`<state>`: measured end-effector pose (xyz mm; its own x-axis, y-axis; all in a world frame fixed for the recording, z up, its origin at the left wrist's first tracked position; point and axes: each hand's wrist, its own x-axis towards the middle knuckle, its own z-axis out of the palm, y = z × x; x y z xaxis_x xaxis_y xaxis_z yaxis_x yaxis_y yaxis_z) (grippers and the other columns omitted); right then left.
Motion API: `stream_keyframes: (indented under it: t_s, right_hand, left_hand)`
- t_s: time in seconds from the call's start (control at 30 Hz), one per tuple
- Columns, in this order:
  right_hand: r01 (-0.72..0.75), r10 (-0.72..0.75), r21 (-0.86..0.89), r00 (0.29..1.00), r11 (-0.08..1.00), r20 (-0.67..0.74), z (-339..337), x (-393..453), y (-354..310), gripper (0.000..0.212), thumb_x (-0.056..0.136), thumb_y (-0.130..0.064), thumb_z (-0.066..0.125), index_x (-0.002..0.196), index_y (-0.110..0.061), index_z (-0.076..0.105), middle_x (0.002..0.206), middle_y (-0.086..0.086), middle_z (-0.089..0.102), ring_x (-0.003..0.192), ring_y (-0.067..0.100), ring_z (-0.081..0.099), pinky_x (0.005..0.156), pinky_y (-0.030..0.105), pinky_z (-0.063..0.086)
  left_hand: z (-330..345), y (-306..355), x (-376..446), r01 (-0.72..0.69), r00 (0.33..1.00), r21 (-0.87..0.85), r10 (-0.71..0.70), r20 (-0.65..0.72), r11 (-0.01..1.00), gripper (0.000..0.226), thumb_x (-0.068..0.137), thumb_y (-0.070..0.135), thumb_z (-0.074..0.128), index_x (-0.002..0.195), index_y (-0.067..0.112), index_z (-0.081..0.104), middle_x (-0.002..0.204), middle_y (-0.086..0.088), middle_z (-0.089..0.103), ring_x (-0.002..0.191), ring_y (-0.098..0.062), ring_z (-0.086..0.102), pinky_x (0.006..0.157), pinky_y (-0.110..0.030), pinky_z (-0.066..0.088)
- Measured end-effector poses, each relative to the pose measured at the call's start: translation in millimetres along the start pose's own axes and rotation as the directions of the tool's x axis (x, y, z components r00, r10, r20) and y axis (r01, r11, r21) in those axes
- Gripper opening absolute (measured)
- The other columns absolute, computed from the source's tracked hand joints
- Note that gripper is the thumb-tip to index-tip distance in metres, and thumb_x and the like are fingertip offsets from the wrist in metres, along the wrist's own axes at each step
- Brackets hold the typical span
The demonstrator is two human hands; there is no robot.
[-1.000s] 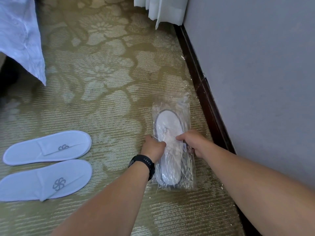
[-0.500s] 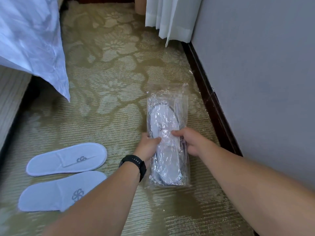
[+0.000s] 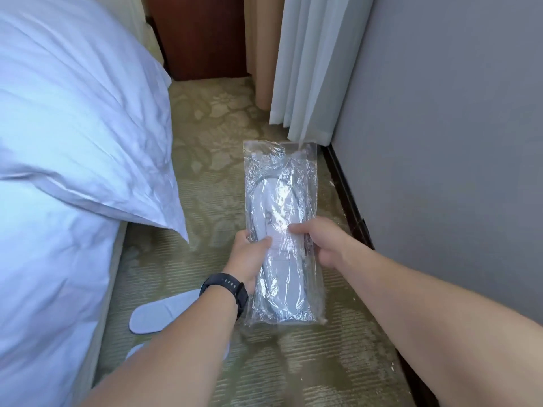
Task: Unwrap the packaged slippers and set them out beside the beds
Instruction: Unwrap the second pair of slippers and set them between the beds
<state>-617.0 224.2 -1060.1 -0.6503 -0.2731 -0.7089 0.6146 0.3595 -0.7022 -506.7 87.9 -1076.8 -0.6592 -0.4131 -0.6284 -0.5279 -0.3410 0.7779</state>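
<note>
Above the patterned carpet (image 3: 205, 183), between the bed (image 3: 58, 171) and the wall (image 3: 440, 142), one sealed slipper packet (image 3: 282, 230) is held lengthways. The left hand (image 3: 245, 259) is clamped on its left edge and the right hand (image 3: 323, 242) pinches the film. To open it cleanly, I would pull the film apart near the top flap rather than crush the slippers. Two unwrapped slippers (image 3: 164, 312) lie beside the bed, partly hidden by the left forearm.

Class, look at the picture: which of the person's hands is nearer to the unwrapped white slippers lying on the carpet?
Left. The left hand grips the packaged slippers just above the unwrapped slippers, beside the bed. The right hand holds the pack's far side, nearer the wall.
</note>
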Motion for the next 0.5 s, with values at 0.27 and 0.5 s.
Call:
stream_keyframes:
  t_s: [0.27, 0.5]
  right_hand:
    - [0.065, -0.067, 0.028, 0.994, 0.997, 0.088, 7.4, -140.5, -140.0, 0.043, 0.086, -0.024, 0.084, 0.116, -0.006, 0.06, 0.11, 0.006, 0.064, 0.092, 0.022, 0.063, 0.095, 0.04, 0.049]
    - [0.186, -0.197, 0.093, 0.973, 0.978, 0.124, 12.9, -283.1, -280.5, 0.023, 0.087, -0.005, 0.073, 0.109, -0.003, 0.065, 0.101, 0.017, 0.057, 0.072, 0.029, 0.047, 0.07, 0.041, 0.042]
  left_hand:
    - [-29.0, 158.0, -118.4, -0.08, 0.997, 0.006, 0.08, -0.009, 0.997, 0.087, 0.084, 0.036, 0.073, 0.161, 0.023, 0.033, 0.156, -0.011, 0.051, 0.141, -0.034, 0.053, 0.118, -0.063, 0.041]
    - [-52.9, 317.9, -235.2, -0.205, 0.978, 0.031, 0.205, -0.03, 0.978, 0.056, 0.081, 0.033, 0.072, 0.132, 0.02, 0.053, 0.13, -0.006, 0.069, 0.117, -0.026, 0.067, 0.104, -0.049, 0.053]
